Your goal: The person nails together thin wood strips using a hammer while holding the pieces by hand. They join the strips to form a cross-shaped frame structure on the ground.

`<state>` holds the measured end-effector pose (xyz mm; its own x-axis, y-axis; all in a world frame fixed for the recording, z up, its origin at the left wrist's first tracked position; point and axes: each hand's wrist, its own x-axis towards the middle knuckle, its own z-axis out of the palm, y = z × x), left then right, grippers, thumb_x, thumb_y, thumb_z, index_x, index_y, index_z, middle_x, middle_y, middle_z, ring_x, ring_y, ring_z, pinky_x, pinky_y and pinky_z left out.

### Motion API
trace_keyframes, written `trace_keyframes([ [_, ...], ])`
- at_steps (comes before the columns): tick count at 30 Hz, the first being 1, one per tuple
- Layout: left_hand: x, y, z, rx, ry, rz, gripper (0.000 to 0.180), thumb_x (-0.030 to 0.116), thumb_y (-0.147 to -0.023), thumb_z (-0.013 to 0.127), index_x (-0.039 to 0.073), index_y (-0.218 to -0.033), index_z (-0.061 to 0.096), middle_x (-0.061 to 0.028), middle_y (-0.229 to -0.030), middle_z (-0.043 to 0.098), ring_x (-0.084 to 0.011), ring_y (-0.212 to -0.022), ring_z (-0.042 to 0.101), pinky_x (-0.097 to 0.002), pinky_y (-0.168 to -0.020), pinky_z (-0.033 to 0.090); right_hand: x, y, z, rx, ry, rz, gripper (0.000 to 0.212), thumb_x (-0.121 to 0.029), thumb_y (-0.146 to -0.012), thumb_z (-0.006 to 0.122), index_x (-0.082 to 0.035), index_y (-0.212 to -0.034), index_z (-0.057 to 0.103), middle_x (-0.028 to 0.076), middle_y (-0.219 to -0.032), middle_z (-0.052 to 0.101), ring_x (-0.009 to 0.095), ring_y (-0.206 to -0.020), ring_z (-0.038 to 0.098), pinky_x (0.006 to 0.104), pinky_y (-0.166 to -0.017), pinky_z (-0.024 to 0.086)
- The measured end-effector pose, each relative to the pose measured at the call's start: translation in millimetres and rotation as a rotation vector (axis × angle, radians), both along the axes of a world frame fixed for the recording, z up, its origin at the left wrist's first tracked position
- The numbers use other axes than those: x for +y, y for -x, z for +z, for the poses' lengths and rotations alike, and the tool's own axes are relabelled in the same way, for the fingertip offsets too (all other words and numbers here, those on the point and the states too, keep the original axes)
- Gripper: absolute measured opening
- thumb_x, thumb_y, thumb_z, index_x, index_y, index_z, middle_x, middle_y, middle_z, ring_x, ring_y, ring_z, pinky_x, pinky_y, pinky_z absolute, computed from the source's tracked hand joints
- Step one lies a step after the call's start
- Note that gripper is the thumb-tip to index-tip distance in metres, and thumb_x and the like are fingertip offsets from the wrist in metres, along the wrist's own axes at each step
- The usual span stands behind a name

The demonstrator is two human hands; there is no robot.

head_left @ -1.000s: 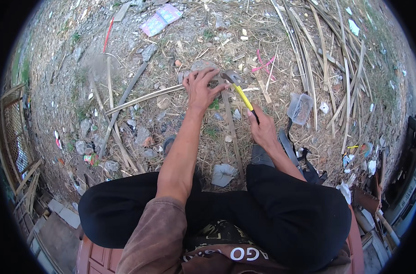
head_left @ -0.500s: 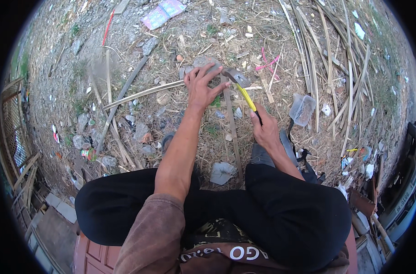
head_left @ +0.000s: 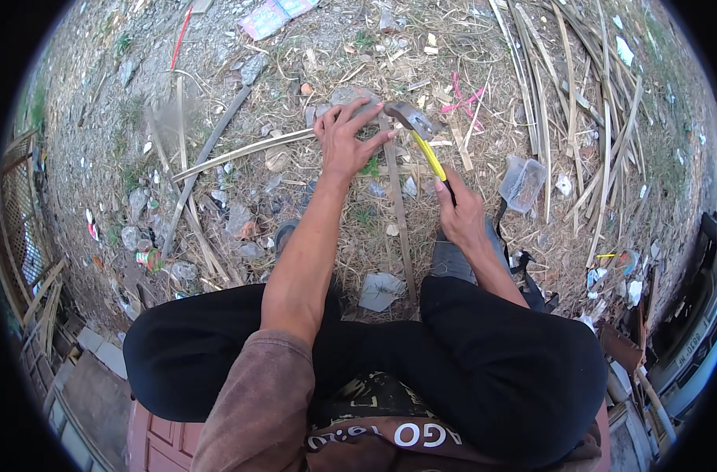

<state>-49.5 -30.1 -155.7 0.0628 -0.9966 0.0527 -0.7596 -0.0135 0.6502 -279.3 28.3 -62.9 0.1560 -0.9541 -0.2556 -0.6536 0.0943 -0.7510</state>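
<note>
Yellow hammer [head_left: 430, 154] is sitting in right hand [head_left: 462, 211], fingers wrapped round handle, head near far end of strip [head_left: 398, 204]. Left hand [head_left: 345, 148] is arching beside it, fingers splayed; can't tell if pinching anything. Stone [head_left: 345, 95] is lying just beyond, box [head_left: 524, 186] further right.

White lettering [head_left: 428, 435] (partly lost in folds) ran across the brown shirt [head_left: 358, 459]; small characters [head_left: 695, 344] stood on what was probably a number plate [head_left: 687, 358], far right.
</note>
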Motion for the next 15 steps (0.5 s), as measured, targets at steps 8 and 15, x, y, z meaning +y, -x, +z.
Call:
trace_keyframes([
  [8, -3, 1, 4, 0.019, -0.028, 0.012, 0.054, 0.051, -0.066, 0.085, 0.026, -0.113, 0.074, 0.0083, -0.134, 0.060, -0.0230, -0.126, 0.046, -0.0450, -0.110, 0.022, -2, -2, -4, 0.035, -0.025, 0.022, 0.029, -0.023, -0.101, 0.057, -0.007, -0.125, 0.058, 0.023, -0.084, 0.065, 0.041, -0.072, 0.066, 0.0437, -0.061, 0.050],
  [15, 0, -3, -3, -0.026, -0.016, 0.000, 0.055, 0.052, -0.067, 0.084, 0.027, -0.115, 0.075, 0.0089, -0.135, 0.060, -0.0228, -0.126, 0.046, -0.0456, -0.110, 0.022, 1, -5, 5, -0.061, 0.077, 0.008, 0.028, -0.020, -0.099, 0.058, -0.005, -0.123, 0.058, 0.022, -0.083, 0.066, 0.040, -0.068, 0.066, 0.0438, -0.060, 0.051],
])
